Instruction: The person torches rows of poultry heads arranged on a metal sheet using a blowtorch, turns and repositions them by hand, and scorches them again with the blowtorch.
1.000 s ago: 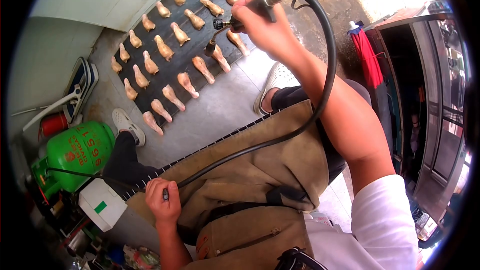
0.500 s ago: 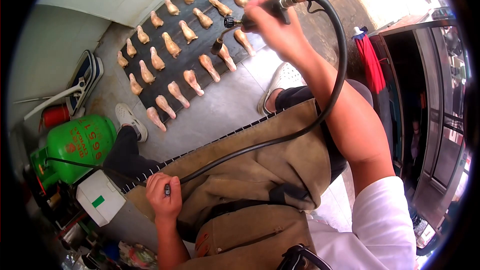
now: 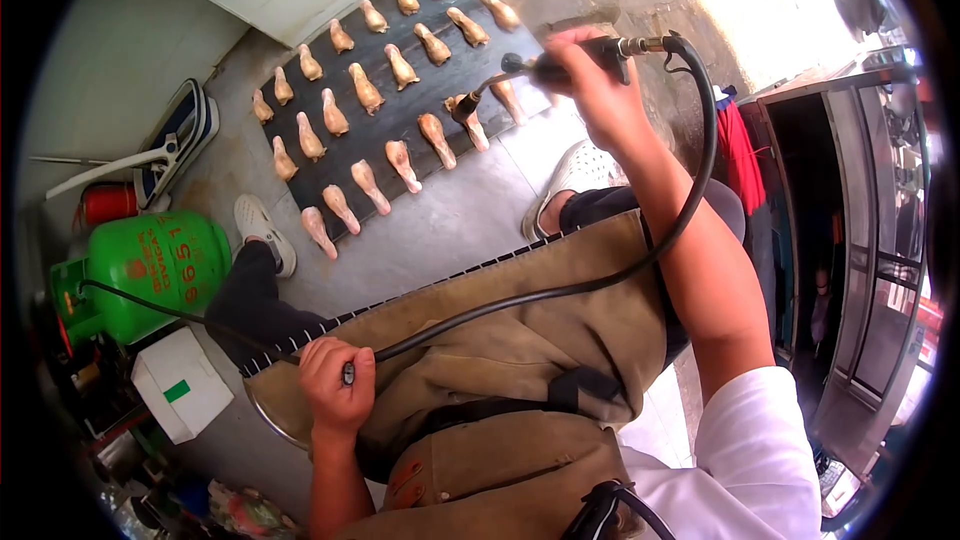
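Observation:
My right hand (image 3: pixel 602 92) is closed round the grip of a gas blowtorch (image 3: pixel 575 62). Its burner tip (image 3: pixel 467 105) points down over the front row of chicken drumsticks (image 3: pixel 437 140), just at one near the right end. From the torch's back end a black hose (image 3: pixel 520 302) loops down along my forearm and across the brown apron (image 3: pixel 470 360) on my lap. At the lower left, my left hand (image 3: pixel 335 380) is wrapped round this hose; a small grey tip also shows in its fist, too small to name. No flame can be made out.
The drumsticks lie in rows on a dark sheet (image 3: pixel 330 175) on the tiled floor. A green gas cylinder (image 3: pixel 160 265) and a white box (image 3: pixel 180 385) stand at the left. My white shoes flank the sheet's near side. A metal-framed cabinet (image 3: pixel 860 240) stands at the right.
My right hand has moved right and nearer to me with the torch, its tip now over a drumstick further right. The camera view has shifted slightly. My left hand keeps its grip.

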Available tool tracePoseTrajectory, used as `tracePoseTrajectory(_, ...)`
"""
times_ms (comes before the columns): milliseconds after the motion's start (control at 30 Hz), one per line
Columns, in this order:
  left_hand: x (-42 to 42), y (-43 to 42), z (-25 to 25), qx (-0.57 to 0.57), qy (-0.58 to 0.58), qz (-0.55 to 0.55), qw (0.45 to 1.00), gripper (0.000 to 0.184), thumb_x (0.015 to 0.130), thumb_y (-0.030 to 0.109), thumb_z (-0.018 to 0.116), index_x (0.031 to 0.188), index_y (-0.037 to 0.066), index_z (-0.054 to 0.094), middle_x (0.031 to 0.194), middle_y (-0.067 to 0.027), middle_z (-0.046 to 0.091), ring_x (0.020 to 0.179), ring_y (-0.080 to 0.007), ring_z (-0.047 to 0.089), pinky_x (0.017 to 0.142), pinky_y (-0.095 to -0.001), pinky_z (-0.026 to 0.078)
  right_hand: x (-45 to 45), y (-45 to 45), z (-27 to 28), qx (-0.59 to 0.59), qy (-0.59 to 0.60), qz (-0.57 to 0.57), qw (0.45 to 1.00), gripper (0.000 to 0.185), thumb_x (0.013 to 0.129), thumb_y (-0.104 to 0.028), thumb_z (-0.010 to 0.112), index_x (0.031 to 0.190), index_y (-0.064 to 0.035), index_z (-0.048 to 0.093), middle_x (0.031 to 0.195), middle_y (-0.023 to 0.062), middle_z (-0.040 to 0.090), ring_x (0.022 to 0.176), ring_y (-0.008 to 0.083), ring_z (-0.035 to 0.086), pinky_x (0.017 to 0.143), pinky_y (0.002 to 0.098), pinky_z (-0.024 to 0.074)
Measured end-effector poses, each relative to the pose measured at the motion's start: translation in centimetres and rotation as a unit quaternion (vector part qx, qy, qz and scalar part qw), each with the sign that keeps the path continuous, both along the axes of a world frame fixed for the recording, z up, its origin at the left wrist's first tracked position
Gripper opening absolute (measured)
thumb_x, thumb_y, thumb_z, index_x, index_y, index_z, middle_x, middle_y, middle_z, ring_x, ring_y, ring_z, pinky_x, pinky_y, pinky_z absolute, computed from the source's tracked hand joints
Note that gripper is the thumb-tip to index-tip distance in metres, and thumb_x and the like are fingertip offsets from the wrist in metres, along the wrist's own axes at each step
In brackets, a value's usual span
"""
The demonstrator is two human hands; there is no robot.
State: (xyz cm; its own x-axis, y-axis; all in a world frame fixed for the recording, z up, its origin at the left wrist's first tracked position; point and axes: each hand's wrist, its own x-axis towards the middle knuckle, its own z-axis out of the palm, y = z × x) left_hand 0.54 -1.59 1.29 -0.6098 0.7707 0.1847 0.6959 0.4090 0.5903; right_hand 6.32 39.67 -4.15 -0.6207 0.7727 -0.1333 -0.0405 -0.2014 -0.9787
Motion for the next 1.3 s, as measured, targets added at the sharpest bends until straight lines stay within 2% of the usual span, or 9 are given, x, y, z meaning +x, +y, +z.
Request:
tracePoseTrajectory(367,-0.2,-0.4,-0.2,0.011,-0.001,0.000,1.000,0.015,0.083,0.007,0.070,0.075,0.003,0.058,0.070,-0.0107,0.058,0.065,-0.0316,0.056,0.065,-0.0406,0.043,-1.3,-2.9,0.1,-0.051,0.039,0.017,0.998,0.025,0.095,-0.015,0.064,0.108,0.0046,0.057,0.096,0.0161,0.066,0.084,0.0271,0.071,0.082,0.0361,0.0599)
tracePoseTrajectory(600,-0.2,-0.7,-0.2,-0.005,-0.006,0.011,1.000,0.016,0.083,0.007,0.070,0.075,0.003,0.058,0.069,-0.0107,0.058,0.065,-0.0316,0.056,0.065,-0.0404,0.043,-3.0,-4.2,-0.3,-0.012,0.023,0.042,0.999,0.024,0.095,-0.016,0.065,0.106,0.0043,0.058,0.094,0.0158,0.067,0.083,0.0261,0.071,0.077,0.0341,0.0594)
tracePoseTrajectory(733,-0.2,-0.8,0.0,-0.015,-0.005,0.015,1.000,0.016,0.083,0.008,0.070,0.075,0.003,0.058,0.070,-0.0106,0.058,0.066,-0.0314,0.056,0.066,-0.0404,0.043,-3.9,-4.6,-0.1,-0.002,-0.008,0.053,0.999,0.022,0.095,-0.016,0.064,0.105,0.0033,0.060,0.092,0.0144,0.067,0.082,0.0242,0.071,0.077,0.0333,0.0589)
tracePoseTrajectory(767,-0.2,-0.8,0.0,-0.016,-0.001,0.015,1.000,0.016,0.083,0.008,0.070,0.075,0.003,0.058,0.070,-0.0106,0.058,0.066,-0.0313,0.056,0.066,-0.0404,0.043,-4.3,-4.9,0.2,-0.014,0.005,0.036,0.999,0.015,0.092,-0.012,0.064,0.098,0.0011,0.061,0.082,0.0065,0.066,0.072,0.0136,0.067,0.064,0.0270,0.0535)
tracePoseTrajectory(867,-0.3,-1.0,-0.1,-0.016,-0.002,0.017,1.000,0.016,0.084,0.008,0.070,0.075,0.003,0.058,0.070,-0.0105,0.059,0.066,-0.0313,0.057,0.066,-0.0404,0.043,-4.8,-4.7,-0.3,0.011,-0.008,0.061,0.998,0.019,0.096,-0.015,0.062,0.101,0.0034,0.061,0.090,0.0128,0.067,0.080,0.0222,0.070,0.076,0.0316,0.0585)
tracePoseTrajectory(1000,-0.3,-1.2,-0.1,-0.018,-0.001,0.019,1.000,0.015,0.084,0.008,0.069,0.075,0.003,0.058,0.070,-0.0107,0.059,0.066,-0.0314,0.057,0.066,-0.0406,0.044,-5.8,-4.7,-1.5,0.000,0.040,0.074,0.996,0.019,0.096,-0.012,0.062,0.104,0.0037,0.058,0.092,0.0130,0.065,0.081,0.0228,0.069,0.076,0.0335,0.0593)
tracePoseTrajectory(1300,-0.1,-1.6,-0.2,-0.018,0.002,0.023,1.000,0.014,0.084,0.007,0.069,0.077,0.003,0.058,0.071,-0.0113,0.059,0.067,-0.0321,0.057,0.067,-0.0410,0.044,-7.1,-5.1,-0.9,0.030,0.028,0.065,0.997,0.022,0.095,-0.012,0.064,0.108,0.0046,0.057,0.095,0.0146,0.064,0.085,0.0252,0.069,0.079,0.0370,0.0610)
